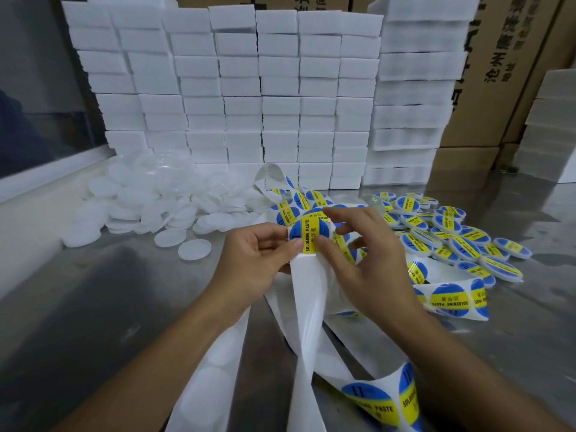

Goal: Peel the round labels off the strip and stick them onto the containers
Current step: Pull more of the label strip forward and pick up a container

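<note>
Soldering-paste label (308, 235) pinched between left hand (265, 254) and right hand (358, 247) above strip (308, 307); risk: creasing, self-adhesion, tearing.

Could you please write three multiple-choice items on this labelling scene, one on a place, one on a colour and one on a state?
1. Where does the pile of labelled lids lie?
A. right of the hands
B. left of the hands
C. atop the white boxes

2. What colours is the label in the hands?
A. red and white
B. blue with a yellow band
C. green and black

3. What is the left hand doing?
A. lying flat on the table
B. hanging idle
C. pinching the strip at the label

Answers: 1 A, the labelled lids lie right of the right hand, the plain lids left. 2 B, a yellow band reading SOLDERING PASTE crosses a blue disc. 3 C, its thumb and fingers close beside the label's left edge.
</note>
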Demonstrator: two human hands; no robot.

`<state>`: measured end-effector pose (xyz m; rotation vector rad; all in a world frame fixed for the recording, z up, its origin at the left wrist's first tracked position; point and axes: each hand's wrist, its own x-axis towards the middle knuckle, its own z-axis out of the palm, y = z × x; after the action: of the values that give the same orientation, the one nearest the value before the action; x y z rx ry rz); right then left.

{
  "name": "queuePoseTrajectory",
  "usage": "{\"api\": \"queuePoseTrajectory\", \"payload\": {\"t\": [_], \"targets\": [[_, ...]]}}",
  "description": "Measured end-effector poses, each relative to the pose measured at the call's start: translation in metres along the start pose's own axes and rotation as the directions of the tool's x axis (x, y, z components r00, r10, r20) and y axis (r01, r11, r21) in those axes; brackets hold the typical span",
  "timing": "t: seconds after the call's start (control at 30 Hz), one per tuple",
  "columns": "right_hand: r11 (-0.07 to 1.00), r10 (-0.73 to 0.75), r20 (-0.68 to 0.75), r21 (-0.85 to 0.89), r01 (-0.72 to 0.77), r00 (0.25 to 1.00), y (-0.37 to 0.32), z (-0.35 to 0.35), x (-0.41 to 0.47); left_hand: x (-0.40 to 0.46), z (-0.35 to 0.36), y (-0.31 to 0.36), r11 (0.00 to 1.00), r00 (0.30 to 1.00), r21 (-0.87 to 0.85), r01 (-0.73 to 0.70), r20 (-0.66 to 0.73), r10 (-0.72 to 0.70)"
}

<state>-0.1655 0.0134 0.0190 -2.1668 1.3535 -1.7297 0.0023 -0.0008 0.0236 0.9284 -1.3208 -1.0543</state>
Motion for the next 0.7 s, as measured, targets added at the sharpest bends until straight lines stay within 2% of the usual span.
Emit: {"api": "queuePoseTrajectory", "payload": {"t": [0.2, 0.37, 0.57, 0.7], "targets": [[0.994, -0.093, -0.049, -0.059, 0.090, 0.994, -0.0035, -0.0032, 0.0020, -0.0001, 0.0021, -0.0015, 0.990, 0.996, 0.114, -0.082, -0.010, 0.084], [0.995, -0.098, -0.097, -0.022, 0.096, 0.990, -0.0046, -0.0050, 0.0037, -0.0011, 0.0011, -0.0021, 0.978, 0.994, 0.180, -0.108, 0.004, 0.109], [0.995, 0.062, -0.120, 0.081, -0.052, 0.991, -0.0047, -0.0063, 0.0044, -0.0013, 0.0003, -0.0020, 0.989, 0.998, 0.138, -0.061, 0.042, 0.056], [0.959, 0.205, -0.132, 0.225, -0.172, 0.970, -0.0057, -0.0075, 0.0065, 0.0000, -0.0041, -0.0038, 0.985, 0.998, 0.162, -0.061, 0.044, 0.054]]}}
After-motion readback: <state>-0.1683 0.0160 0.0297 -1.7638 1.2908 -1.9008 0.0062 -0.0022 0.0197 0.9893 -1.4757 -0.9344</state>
